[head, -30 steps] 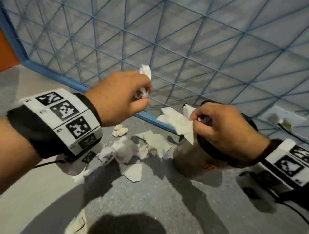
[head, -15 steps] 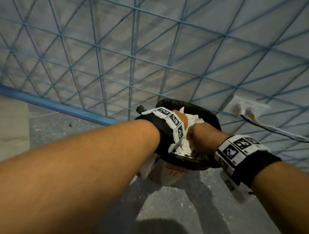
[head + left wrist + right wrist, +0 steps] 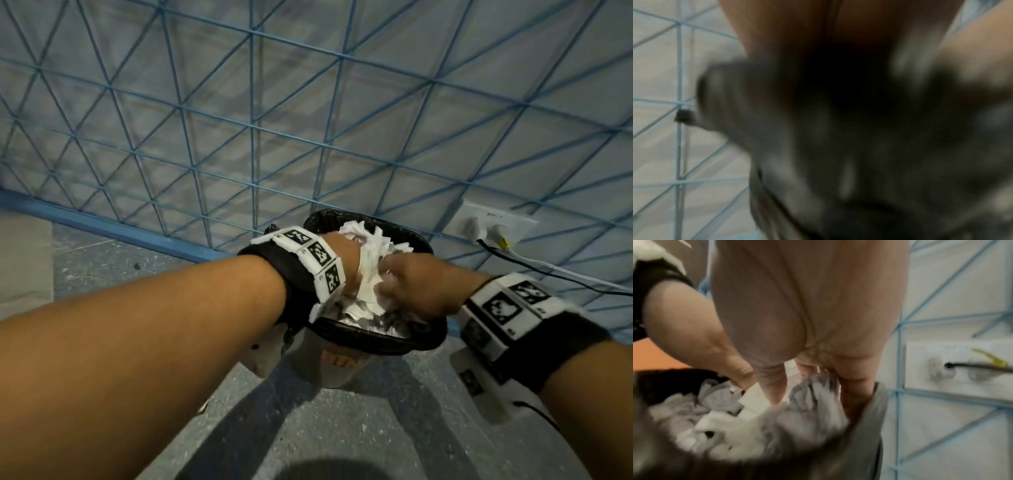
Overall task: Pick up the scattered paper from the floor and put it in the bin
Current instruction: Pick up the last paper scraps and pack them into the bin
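Pressing down with both hands, I have them over the mouth of the bin (image 3: 424, 337) — a pale tub lined with a black bag, standing on the grey floor (image 3: 342, 428) against the far wall (image 3: 308, 120). My left hand (image 3: 342, 260) is on the left side of the opening, its back toward me; the fingers go down into the paper (image 3: 370, 267) and I cannot tell from the head view whether they are curled or flat, and the left wrist view is too blurred to help. My right hand (image 3: 419, 286) sits just beside it on the right, touching the same white heap. In the right wrist view the right fingers (image 3: 772, 386) point down, close together, with crumpled paper (image 3: 748, 423) bunched around and between them — clamped on it, as far as I can see. The paper fills the bin and rises above the rim between my two hands. On the wall to the right is a white socket plate (image 3: 496, 226) with a black cable (image 3: 548, 274) trailing off to the right.
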Demonstrator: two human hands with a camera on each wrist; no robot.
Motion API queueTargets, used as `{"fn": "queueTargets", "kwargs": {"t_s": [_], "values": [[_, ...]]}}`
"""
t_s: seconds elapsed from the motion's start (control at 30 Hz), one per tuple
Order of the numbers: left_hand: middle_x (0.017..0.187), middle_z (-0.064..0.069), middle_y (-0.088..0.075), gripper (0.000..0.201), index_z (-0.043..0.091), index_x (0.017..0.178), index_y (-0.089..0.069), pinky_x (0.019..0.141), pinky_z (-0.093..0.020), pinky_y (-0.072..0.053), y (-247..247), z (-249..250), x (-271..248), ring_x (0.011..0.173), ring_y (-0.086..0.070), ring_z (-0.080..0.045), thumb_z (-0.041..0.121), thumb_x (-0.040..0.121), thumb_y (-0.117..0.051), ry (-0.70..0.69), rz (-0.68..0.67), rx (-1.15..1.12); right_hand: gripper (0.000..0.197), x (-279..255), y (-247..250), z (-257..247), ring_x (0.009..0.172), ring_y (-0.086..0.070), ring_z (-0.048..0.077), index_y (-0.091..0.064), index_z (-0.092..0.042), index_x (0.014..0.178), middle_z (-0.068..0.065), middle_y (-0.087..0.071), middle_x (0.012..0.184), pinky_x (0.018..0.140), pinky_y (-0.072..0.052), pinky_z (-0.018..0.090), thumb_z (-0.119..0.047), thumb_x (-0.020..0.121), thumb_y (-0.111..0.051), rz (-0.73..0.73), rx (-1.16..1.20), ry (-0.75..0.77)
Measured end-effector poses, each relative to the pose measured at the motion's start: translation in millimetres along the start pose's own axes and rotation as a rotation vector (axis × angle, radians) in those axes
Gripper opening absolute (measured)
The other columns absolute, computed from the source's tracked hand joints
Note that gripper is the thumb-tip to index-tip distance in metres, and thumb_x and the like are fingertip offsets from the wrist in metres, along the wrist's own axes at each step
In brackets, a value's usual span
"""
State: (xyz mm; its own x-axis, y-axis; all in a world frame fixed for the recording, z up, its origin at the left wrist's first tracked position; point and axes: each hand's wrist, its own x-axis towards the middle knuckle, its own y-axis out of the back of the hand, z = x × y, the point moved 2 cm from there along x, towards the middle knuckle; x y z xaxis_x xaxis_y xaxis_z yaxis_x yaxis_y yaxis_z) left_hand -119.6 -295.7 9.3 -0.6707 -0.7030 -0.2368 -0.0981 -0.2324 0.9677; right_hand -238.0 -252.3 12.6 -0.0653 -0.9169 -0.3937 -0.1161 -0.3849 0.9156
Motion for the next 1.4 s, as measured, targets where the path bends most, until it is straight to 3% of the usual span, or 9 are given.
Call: {"fn": "queueTargets", "kwargs": {"t_s": [0.2,0.33,0.43,0.6,0.8,1.07,1.2,1.3,1.4], "values": [[0.136,-0.006,-0.047,0.057,0.021,0.136,-0.04,0.1,-0.04,-0.041,21,-21,-42,0.123,-0.047,-0.028,0.053,0.09,-0.043,-0.084,0.167,-0.112,0.062,-43,28,-4,0.12,-0.052,0.021,-0.041,-0.025,0.138,0.002,-0.054,0.136,0.098,-0.039,0.029,-0.047,0.083,-0.061,0.191,0.08,0.018],[0.132,-0.002,-0.05,0.052,0.023,0.135,-0.043,0.1,-0.038,-0.042,32,-67,-96,0.12,-0.049,-0.023,0.053,0.093,-0.038,-0.112,0.293,-0.183,0.058,-57,27,-36,0.123,-0.045,0.029,-0.044,-0.015,0.135,0.012,-0.049,0.137,0.099,-0.034,0.033,-0.041,0.086,-0.059,0.485,0.007,0.112],[0.127,-0.001,-0.055,0.05,0.022,0.129,-0.05,0.097,-0.033,-0.042,15,-123,-143,0.116,-0.051,-0.021,0.054,0.091,-0.04,-0.041,0.292,-0.152,0.042,-67,12,-92,0.11,-0.054,0.029,-0.056,-0.014,0.123,0.011,-0.057,0.122,0.093,-0.041,0.034,-0.038,0.089,-0.055,0.602,0.042,0.354],[0.132,-0.001,-0.051,0.051,0.026,0.129,-0.049,0.1,-0.031,-0.041,-66,-210,-219,0.121,-0.051,-0.022,0.056,0.088,-0.046,0.171,0.022,-0.086,0.043,-46,-60,-185,0.107,-0.055,0.022,-0.056,-0.023,0.118,0.001,-0.056,0.116,0.09,-0.047,0.035,-0.049,0.085,-0.047,0.238,0.019,0.567],[0.145,-0.004,-0.028,0.09,0.03,0.142,-0.023,0.101,-0.04,-0.042,-183,-251,-285,0.125,-0.043,-0.029,0.064,0.07,-0.063,0.277,-0.393,-0.002,0.082,6,-157,-241,0.13,-0.037,0.032,-0.02,-0.033,0.144,0.007,-0.028,0.146,0.104,-0.04,0.045,-0.055,0.077,-0.063,-0.251,-0.223,0.394],[0.156,-0.009,0.005,0.113,0.034,0.146,-0.005,0.097,-0.046,-0.046,-231,-269,-260,0.13,-0.037,-0.039,0.058,0.061,-0.075,0.465,-0.257,-0.195,0.11,60,-222,-265,0.134,-0.031,0.041,-0.001,-0.038,0.145,0.01,-0.004,0.154,0.107,-0.038,0.047,-0.061,0.064,-0.071,-0.167,0.051,0.036],[0.156,-0.007,0.019,0.115,0.044,0.142,-0.003,0.089,-0.041,-0.05,-253,-274,-232,0.123,-0.044,-0.042,0.035,0.06,-0.082,0.502,-0.245,-0.282,0.114,78,-230,-268,0.135,-0.029,0.044,0.004,-0.044,0.143,0.004,0.009,0.156,0.104,-0.04,0.052,-0.058,0.062,-0.075,-0.201,0.017,0.023],[0.151,-0.014,-0.007,0.097,0.049,0.138,-0.01,0.084,-0.035,-0.054,-267,-277,-221,0.108,-0.057,-0.039,0.022,0.071,-0.076,0.519,-0.238,-0.434,0.096,80,-239,-276,0.13,-0.037,0.042,-0.009,-0.041,0.143,0.009,-0.008,0.152,0.102,-0.043,0.048,-0.046,0.072,-0.073,-0.274,0.0,0.112],[0.132,-0.014,-0.032,0.088,0.034,0.143,-0.02,0.084,-0.033,-0.049,-278,-277,-217,0.101,-0.059,-0.036,0.023,0.075,-0.074,0.53,-0.217,-0.371,0.057,74,-253,-282,0.115,-0.05,0.036,-0.031,-0.031,0.135,0.013,-0.034,0.134,0.096,-0.048,0.041,-0.02,0.087,-0.06,-0.209,0.044,0.201]]}}
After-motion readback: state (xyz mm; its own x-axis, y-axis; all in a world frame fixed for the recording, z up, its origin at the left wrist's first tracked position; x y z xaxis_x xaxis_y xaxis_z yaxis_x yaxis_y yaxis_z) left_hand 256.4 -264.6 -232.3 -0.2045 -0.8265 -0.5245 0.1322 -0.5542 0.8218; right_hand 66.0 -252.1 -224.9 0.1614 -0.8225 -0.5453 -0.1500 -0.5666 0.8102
